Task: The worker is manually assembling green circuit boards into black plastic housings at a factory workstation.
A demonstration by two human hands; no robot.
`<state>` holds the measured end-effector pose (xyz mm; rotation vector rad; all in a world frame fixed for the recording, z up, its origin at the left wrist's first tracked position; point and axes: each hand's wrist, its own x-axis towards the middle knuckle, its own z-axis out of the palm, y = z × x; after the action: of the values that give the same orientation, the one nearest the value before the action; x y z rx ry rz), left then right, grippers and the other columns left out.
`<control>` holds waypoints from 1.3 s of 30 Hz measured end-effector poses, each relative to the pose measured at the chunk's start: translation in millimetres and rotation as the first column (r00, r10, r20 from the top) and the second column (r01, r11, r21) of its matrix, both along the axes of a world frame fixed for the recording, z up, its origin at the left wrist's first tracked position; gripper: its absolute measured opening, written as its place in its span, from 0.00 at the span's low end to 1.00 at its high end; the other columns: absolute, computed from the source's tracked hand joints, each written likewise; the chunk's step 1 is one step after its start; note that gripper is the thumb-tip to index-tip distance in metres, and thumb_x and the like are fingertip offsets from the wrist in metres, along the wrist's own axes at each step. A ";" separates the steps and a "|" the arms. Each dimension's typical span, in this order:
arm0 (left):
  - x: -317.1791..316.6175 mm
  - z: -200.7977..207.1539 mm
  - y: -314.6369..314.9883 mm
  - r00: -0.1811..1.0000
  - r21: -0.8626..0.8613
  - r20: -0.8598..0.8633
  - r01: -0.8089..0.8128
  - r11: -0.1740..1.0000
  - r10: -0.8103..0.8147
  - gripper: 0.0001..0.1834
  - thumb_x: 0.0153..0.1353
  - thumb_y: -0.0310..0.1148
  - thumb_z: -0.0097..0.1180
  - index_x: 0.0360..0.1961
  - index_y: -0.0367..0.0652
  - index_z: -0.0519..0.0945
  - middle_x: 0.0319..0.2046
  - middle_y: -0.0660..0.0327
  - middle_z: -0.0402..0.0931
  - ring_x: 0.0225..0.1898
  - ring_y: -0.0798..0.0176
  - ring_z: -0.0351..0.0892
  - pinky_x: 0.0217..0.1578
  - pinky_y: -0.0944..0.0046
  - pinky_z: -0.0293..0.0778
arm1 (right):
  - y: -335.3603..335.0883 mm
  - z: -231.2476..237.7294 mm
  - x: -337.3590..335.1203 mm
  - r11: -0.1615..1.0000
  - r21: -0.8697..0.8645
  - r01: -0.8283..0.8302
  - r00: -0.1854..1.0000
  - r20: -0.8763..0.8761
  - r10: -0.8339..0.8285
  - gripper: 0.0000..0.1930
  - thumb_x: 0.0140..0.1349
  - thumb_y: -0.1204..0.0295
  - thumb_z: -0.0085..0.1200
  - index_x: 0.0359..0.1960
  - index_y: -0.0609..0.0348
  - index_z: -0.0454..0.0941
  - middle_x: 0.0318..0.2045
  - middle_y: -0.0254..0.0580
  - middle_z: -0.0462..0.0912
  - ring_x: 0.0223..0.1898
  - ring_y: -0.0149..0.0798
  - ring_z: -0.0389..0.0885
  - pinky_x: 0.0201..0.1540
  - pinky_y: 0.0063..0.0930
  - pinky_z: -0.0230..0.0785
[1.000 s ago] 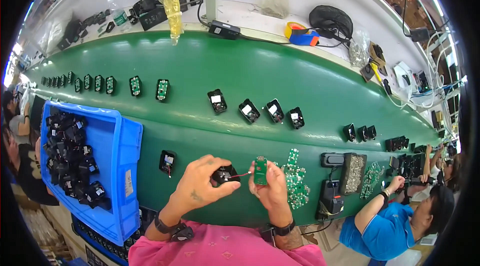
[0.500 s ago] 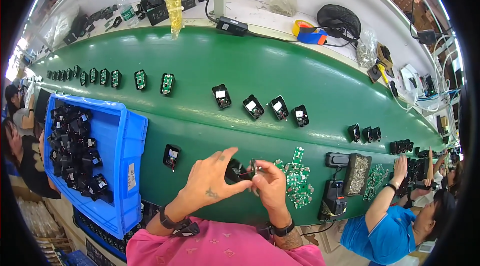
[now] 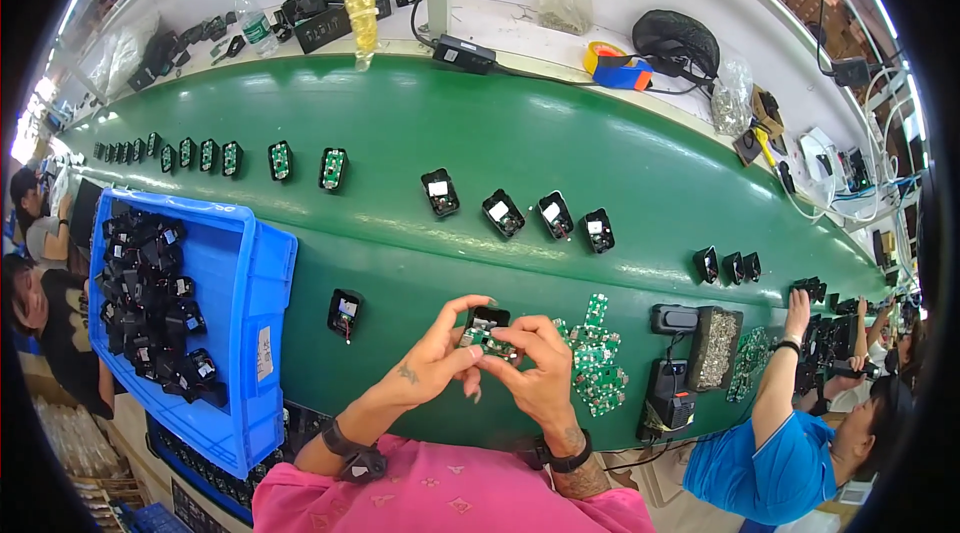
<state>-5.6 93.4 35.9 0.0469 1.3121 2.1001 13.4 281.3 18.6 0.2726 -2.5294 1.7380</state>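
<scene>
In front of me a small black plastic housing [image 3: 488,317] is tilted up between my hands. My left hand [image 3: 432,365] is closed around its side, thumb at the near edge. At the housing's open face lies a green circuit board [image 3: 484,335], with the fingers of my right hand [image 3: 535,363] closed on it. Whether the board is fully seated cannot be made out. Just right of my right hand is a pile of loose green circuit boards [image 3: 600,368]. Another black housing with a white label and red wire [image 3: 345,315] lies left of my hands.
At left stands a blue bin [image 3: 270,283] partly filled with black housings. Across the green bench [image 3: 420,273] are rows of housings, some with green boards. A rough grey block [image 3: 716,348] and a black charger-like device [image 3: 668,398] lie right. A co-worker in blue [image 3: 765,468] reaches onto the bench.
My hands have come closer together around the housing, which has tipped so its open face shows. A green circuit board now shows at it, where wires and a dark part were held before.
</scene>
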 end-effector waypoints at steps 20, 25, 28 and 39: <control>5.2 -2.7 4.3 0.973 -0.345 -0.229 -0.117 0.931 0.037 0.28 0.69 0.24 0.44 0.69 0.43 0.54 0.32 0.60 0.73 0.22 0.71 0.73 0.23 0.68 0.70 | -30.8 18.2 8.5 0.836 -0.532 0.138 0.938 0.342 0.062 0.09 0.68 0.78 0.56 0.46 0.67 0.84 0.31 0.41 0.84 0.25 0.27 0.83 0.23 0.16 0.70; 4.1 3.3 -0.4 0.964 -0.427 -0.261 -0.063 0.902 -0.056 0.28 0.68 0.23 0.45 0.68 0.42 0.56 0.31 0.59 0.76 0.22 0.70 0.74 0.23 0.65 0.71 | -35.8 18.9 8.9 0.877 -0.465 0.118 0.948 0.315 0.039 0.06 0.68 0.78 0.55 0.40 0.68 0.83 0.30 0.40 0.84 0.25 0.29 0.84 0.23 0.18 0.72; 7.3 2.1 2.0 0.949 -0.398 -0.307 -0.195 0.896 0.071 0.29 0.67 0.23 0.45 0.69 0.42 0.56 0.28 0.60 0.75 0.21 0.70 0.74 0.23 0.65 0.72 | -37.3 17.0 7.2 0.954 -0.273 0.120 0.988 0.130 -0.087 0.04 0.65 0.79 0.58 0.37 0.67 0.82 0.27 0.40 0.84 0.23 0.30 0.83 0.23 0.20 0.71; -1.0 32.1 -26.0 0.945 -0.396 -0.326 -0.167 0.903 0.032 0.32 0.64 0.22 0.46 0.71 0.40 0.61 0.36 0.60 0.79 0.22 0.73 0.74 0.24 0.70 0.73 | -31.3 31.3 -12.0 0.994 -0.066 -0.093 0.995 0.040 0.095 0.02 0.59 0.80 0.60 0.31 0.66 0.81 0.24 0.41 0.82 0.20 0.29 0.80 0.23 0.22 0.71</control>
<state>-6.5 67.4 68.0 0.1337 1.9765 1.8982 1.4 250.0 50.0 0.3598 -2.5234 1.8748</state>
